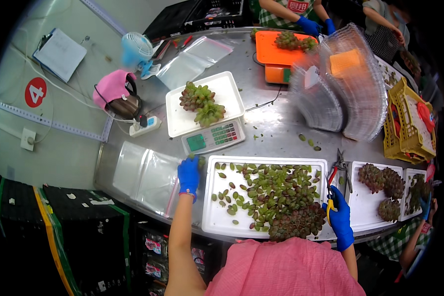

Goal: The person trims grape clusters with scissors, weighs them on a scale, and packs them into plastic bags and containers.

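Note:
My left hand [188, 175], in a blue glove, is closed around a few green grapes [201, 161] that show past its fingertips, just in front of the digital scale [214, 136]. In my right hand [340, 218], also gloved, are scissors with yellow handles [330, 211], blades pointing away from me. Between my hands lies a white foam tray [216, 222] of loose green and reddish grapes [266, 188]. A dark grape bunch [298, 223] rests at its near right corner. Green bunches [199, 98] sit on the scale's white pan [174, 124].
Clear plastic bags [144, 174] lie at left. Pruning shears [338, 168] and another foam tray [362, 211] with bunches are at right. Stacked clear plastic boxes [362, 88], an orange scale [277, 74], a yellow crate [403, 122] and a fan [137, 50] stand farther back. Co-workers stand around the table.

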Demonstrator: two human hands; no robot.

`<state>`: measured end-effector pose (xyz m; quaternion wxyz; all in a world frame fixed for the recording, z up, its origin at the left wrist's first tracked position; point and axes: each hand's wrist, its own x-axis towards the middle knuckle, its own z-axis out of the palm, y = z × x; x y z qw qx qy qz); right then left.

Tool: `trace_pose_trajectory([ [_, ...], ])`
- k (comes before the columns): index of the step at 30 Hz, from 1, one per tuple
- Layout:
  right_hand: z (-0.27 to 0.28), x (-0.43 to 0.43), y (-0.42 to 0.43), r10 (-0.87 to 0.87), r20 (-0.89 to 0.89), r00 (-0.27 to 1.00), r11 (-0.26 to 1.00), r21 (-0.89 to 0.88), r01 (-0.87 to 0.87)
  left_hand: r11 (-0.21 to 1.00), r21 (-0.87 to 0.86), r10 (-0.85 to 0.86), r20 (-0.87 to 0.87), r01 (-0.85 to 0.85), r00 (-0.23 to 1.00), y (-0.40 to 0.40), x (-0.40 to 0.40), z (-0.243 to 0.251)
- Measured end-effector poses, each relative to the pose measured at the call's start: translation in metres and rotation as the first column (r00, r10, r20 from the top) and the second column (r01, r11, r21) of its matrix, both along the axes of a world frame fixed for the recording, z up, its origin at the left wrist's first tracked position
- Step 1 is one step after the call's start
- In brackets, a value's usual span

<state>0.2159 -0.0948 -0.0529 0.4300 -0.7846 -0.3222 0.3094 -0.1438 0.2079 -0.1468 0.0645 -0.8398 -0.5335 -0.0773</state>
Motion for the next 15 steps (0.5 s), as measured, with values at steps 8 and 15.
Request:
trace_pose_trajectory([
  [8, 0.002, 0.001, 0.004, 0.018, 0.101, 0.995, 1.000, -0.003, -0.018, 0.997, 0.070, 0.021, -0.083, -0.015, 0.996, -0.016, -0.005, 0.009],
  [15, 0.018, -0.012, 0.064, 0.424, 0.339, 0.840, 0.905, -0.129, -0.405, 0.998, -0.038, 0.059, 0.035, -0.058, 0.998, -0.052, -0.020, 0.010],
])
